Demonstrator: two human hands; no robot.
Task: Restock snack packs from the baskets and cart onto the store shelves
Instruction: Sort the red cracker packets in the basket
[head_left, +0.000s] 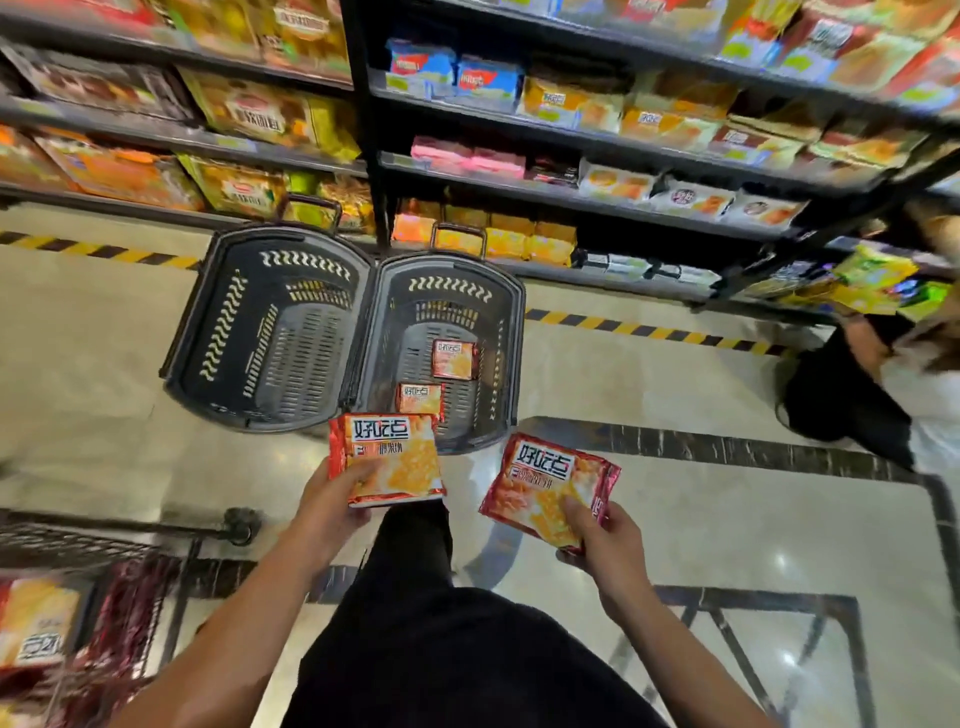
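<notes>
Two hands each hold one red and orange snack pack low over the shiny floor (753, 519), with open floor between them and out to the right. The left hand (332, 499) grips the left pack (387, 460) by its lower left edge, thumb on the front; this pack sits nearly straight, its top pointing up toward the shelves (571, 197). The right hand (602, 535) pinches the right pack (550, 491) at its lower right corner, and this pack tilts with its top leaning right. Big white-boxed Chinese writing runs across the top of both packs. Just above the hands stand two black baskets side by side, rims touching. The left basket (218, 332) holds nothing; the right basket (506, 332) holds two more packs (454, 359). A wire cart (104, 551) with more snacks sits left of the left hand.
</notes>
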